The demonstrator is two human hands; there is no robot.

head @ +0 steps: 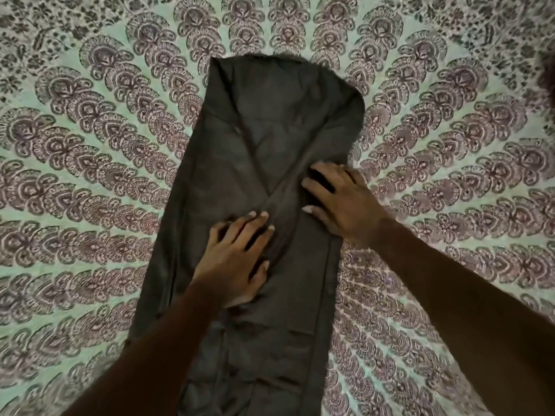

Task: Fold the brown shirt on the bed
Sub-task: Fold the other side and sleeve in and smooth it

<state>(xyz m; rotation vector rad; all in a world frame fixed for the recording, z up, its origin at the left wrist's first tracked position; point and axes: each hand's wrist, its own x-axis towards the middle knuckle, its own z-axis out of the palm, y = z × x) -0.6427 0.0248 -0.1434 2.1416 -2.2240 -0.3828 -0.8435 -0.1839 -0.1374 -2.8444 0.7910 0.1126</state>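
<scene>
Mandala-print bed [90, 175] carries the brown shirt [264, 130], folded into 1 long strip, at its middle; left hand [237, 259] and right hand [342, 202] press it with spread fingers, each grip released.

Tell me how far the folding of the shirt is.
Done: the shirt lies on the bed as a long narrow strip, sides folded in. In hand: left hand and right hand press on its middle. Left: folding the strip crosswise.
</scene>
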